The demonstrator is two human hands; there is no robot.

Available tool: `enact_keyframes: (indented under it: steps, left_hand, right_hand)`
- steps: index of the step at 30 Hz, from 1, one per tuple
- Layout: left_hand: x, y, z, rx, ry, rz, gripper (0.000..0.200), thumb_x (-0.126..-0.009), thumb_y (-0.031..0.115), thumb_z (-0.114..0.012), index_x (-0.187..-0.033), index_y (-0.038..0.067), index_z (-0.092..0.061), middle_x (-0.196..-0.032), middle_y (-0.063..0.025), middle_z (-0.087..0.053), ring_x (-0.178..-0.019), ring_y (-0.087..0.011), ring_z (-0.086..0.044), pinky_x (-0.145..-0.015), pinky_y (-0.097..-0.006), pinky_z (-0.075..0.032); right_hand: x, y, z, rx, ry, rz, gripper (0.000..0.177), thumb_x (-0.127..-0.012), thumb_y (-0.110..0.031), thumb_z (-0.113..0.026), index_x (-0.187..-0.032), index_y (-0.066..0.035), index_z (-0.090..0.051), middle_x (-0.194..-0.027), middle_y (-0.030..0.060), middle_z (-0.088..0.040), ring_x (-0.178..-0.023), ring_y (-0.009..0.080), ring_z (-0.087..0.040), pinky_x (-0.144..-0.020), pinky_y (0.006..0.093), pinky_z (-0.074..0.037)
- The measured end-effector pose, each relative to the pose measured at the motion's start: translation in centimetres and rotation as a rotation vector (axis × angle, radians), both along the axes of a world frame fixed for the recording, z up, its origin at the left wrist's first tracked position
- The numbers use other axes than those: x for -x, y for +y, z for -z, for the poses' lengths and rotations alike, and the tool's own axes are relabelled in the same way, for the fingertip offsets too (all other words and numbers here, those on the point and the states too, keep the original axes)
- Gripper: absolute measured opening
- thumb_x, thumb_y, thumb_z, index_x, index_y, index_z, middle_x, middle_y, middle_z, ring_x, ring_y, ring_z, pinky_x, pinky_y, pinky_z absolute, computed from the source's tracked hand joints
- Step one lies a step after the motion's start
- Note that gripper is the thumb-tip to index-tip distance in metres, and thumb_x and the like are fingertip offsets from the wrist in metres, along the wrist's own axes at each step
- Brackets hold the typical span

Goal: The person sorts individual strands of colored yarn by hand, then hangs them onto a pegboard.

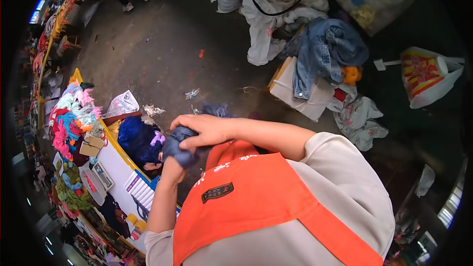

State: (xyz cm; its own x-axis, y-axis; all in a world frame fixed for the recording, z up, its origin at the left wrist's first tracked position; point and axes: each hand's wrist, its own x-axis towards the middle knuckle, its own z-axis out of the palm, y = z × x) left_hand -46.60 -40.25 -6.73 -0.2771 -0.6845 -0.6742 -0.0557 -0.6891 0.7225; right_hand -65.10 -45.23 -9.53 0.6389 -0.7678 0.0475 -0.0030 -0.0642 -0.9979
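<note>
from my seat i read the scene left to right: at the far left a mixed pile of colourful yarn (pixel 66 120) lies on the bench (pixel 116 163), pink, red, white and pale blue together. near it are a pale boxy device (pixel 102 175) and a printed sheet (pixel 141 190). just past the bench's yellow edge i see deep blue yarn (pixel 132 137), with a lilac tuft (pixel 157 139) at its side. then comes the left hand (pixel 173 169), closed around the lower part of a bundle of blue-grey yarn (pixel 178 149); the right hand (pixel 209 129) grips it from above, fingers curled over it. the bundle is held up between the hands, in front of the orange apron (pixel 241 187). beyond them, scraps dot the floor (pixel 167 44). farther right a denim jacket (pixel 326 51) drapes over a white box (pixel 301 96), and at the far right i make out a red-and-yellow printed bag (pixel 422 86).
</note>
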Motion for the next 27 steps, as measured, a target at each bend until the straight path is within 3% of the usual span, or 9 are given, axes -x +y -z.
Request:
enact_keyframes:
  steps: [2, 6, 10, 14, 17, 19, 21, 22, 27]
  left_hand:
    - [0.1, -0.5, 3.0, 0.282, -0.297, 0.145, 0.033, -0.088, 0.018, -0.063, -0.117, 0.003, -0.058, -0.114, -0.0103, -0.064, -0.096, -0.0218, -0.066, -0.082, -0.0345, -0.053]
    - [0.4, -2.6, 2.5, 0.952, -0.732, 0.633, 0.024, -0.070, 0.007, -0.069, -0.092, -0.001, -0.062, -0.101, -0.0180, -0.067, -0.091, -0.0338, -0.067, -0.080, -0.0418, -0.052]
    - [0.0, -6.6, -3.0, 1.322, -0.642, 0.252, 0.018, -0.061, -0.002, -0.072, -0.072, 0.002, -0.058, -0.098, -0.0145, -0.067, -0.084, -0.0279, -0.066, -0.075, -0.0342, -0.053]
    - [-0.1, -10.7, -0.3, 0.703, -0.240, -0.036, 0.002, -0.089, -0.002, -0.059, -0.091, -0.003, -0.060, -0.123, -0.0191, -0.064, -0.101, -0.0186, -0.064, -0.086, -0.0298, -0.052]
    - [1.9, -13.6, 0.1, 0.555, 0.027, -0.043, 0.008, -0.091, 0.001, -0.058, -0.098, -0.002, -0.059, -0.126, -0.0203, -0.062, -0.103, -0.0169, -0.062, -0.083, -0.0290, -0.052]
    - [2.4, -15.9, 2.3, 0.411, 0.091, -0.249, 0.011, -0.092, 0.004, -0.057, -0.103, -0.001, -0.057, -0.125, -0.0211, -0.061, -0.102, -0.0183, -0.063, -0.076, -0.0290, -0.055]
    - [5.3, -20.0, -0.2, 0.405, 0.174, -0.359, 0.015, -0.097, 0.006, -0.049, -0.109, 0.000, -0.055, -0.122, -0.0198, -0.062, -0.103, -0.0232, -0.065, -0.079, -0.0343, -0.060]
    - [5.0, -21.6, -0.1, 0.398, 0.118, -0.458, 0.019, -0.098, 0.007, -0.048, -0.114, 0.000, -0.055, -0.120, -0.0177, -0.061, -0.104, -0.0242, -0.065, -0.083, -0.0373, -0.059]
    - [3.3, -26.1, 6.0, 0.232, -0.156, -0.693, 0.024, -0.095, 0.007, -0.051, -0.118, 0.000, -0.054, -0.117, -0.0153, -0.060, -0.102, -0.0281, -0.065, -0.083, -0.0415, -0.061]
  right_hand:
    - [-0.5, 0.6, 0.2, 0.086, 0.231, 0.087, 0.060, -0.084, -0.042, -0.069, -0.128, -0.006, -0.049, -0.124, 0.0172, -0.055, -0.107, 0.0363, -0.059, -0.089, 0.0436, -0.048]
    - [0.3, -2.4, 3.7, 0.038, 0.419, 0.352, 0.039, -0.089, -0.050, -0.054, -0.094, -0.014, -0.069, -0.082, 0.0170, -0.069, -0.082, 0.0390, -0.067, -0.073, 0.0481, -0.052]
    - [5.9, -4.1, 11.5, -0.084, 0.517, 0.301, 0.047, -0.098, -0.048, -0.042, -0.096, -0.011, -0.070, -0.080, 0.0162, -0.069, -0.084, 0.0381, -0.066, -0.078, 0.0450, -0.052]
    - [7.7, -5.7, 11.2, -0.054, 0.136, 0.240, 0.053, -0.094, -0.044, -0.055, -0.133, -0.008, -0.051, -0.126, 0.0153, -0.058, -0.117, 0.0312, -0.056, -0.100, 0.0386, -0.043]
    - [7.6, -9.8, 4.7, 0.020, 0.064, 0.156, 0.080, -0.078, -0.029, -0.075, -0.146, -0.011, -0.037, -0.133, 0.0155, -0.052, -0.125, 0.0302, -0.050, -0.110, 0.0380, -0.035]
    - [6.1, -12.5, 6.4, 0.036, -0.243, 0.091, 0.069, -0.074, -0.023, -0.078, -0.136, -0.008, -0.050, -0.120, 0.0136, -0.061, -0.115, 0.0277, -0.057, -0.101, 0.0374, -0.043]
    - [6.7, -14.6, 8.0, -0.296, -0.084, -0.337, 0.053, -0.070, -0.019, -0.080, -0.118, -0.006, -0.062, -0.101, 0.0105, -0.069, -0.099, 0.0251, -0.065, -0.087, 0.0365, -0.049]
    - [7.7, -15.1, 9.0, -0.314, -0.070, -0.287, 0.037, -0.073, -0.018, -0.079, -0.102, -0.002, -0.064, -0.091, 0.0088, -0.071, -0.088, 0.0201, -0.066, -0.080, 0.0339, -0.051]
    - [17.1, -19.4, 19.6, -0.391, 0.166, 0.036, 0.044, -0.073, -0.021, -0.078, -0.111, -0.006, -0.064, -0.099, 0.0104, -0.070, -0.093, 0.0190, -0.064, -0.083, 0.0334, -0.051]
